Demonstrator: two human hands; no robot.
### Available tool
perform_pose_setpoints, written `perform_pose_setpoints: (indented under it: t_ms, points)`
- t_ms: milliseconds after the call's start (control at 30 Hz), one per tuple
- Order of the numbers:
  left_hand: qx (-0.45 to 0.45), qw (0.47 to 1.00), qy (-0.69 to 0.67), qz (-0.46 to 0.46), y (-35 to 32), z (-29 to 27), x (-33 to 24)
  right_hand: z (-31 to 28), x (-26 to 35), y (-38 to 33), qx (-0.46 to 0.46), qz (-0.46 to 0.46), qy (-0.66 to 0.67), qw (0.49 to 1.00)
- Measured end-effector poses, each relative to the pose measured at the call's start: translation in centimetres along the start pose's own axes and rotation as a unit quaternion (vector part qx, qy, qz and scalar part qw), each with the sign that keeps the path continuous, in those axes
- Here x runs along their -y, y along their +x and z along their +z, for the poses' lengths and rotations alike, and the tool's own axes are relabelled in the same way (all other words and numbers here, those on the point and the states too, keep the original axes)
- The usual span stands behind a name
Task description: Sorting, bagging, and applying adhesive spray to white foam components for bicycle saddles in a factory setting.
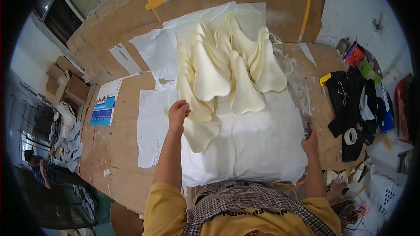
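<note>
Several cream, saddle-shaped pads (212, 76) lie overlapping in rows on a white cloth (267, 144) in front of me. My left hand (178, 114) is closed at the left edge of the pads, its fingers curled in a pinch. Whatever it may hold is hidden. Just below it, the nearest pad (200, 136) lies flat with its wide end toward me. Off the cloth's right edge, my right hand (311, 142) is closed around a small dark tool (308, 130), mostly covered by the fingers.
Brown cardboard (127, 144) covers the table and stands as a back wall. Dark clothing (348, 100) and a tape roll (350, 136) lie at the right. A blue-and-white printed sheet (103, 110) is at the left. Another person (43, 168) works far left, beside stacked grey pieces (72, 146).
</note>
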State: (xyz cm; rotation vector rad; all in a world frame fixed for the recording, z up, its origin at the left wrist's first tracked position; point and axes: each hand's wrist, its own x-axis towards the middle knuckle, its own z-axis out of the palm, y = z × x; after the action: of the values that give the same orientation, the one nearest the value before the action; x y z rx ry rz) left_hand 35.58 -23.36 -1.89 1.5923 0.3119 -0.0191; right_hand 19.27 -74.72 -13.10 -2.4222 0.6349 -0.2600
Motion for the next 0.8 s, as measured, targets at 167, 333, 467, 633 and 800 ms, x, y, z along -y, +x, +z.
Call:
perform_pose_setpoints:
  t_ms: [167,333,467,633,800]
  points:
    - [-0.039,0.982,0.155,0.102,8.6,1.9,3.1,-11.0,15.5,-7.4,0.171,0.103,0.316,0.928]
    - [-0.031,0.966,0.228,0.12,11.3,3.3,4.0,-14.3,23.1,-12.7,0.244,-0.217,0.255,0.91]
    - [-0.03,0.963,0.25,0.094,10.9,5.3,3.7,-12.9,26.8,-14.9,0.29,-0.091,0.427,0.852]
    - [-0.02,0.955,0.268,0.124,10.4,5.6,3.7,-12.5,30.0,-14.8,0.261,-0.13,0.314,0.904]
    - [-0.016,0.958,0.246,0.145,10.5,4.1,3.4,-12.5,33.2,-16.3,0.12,-0.197,0.359,0.904]
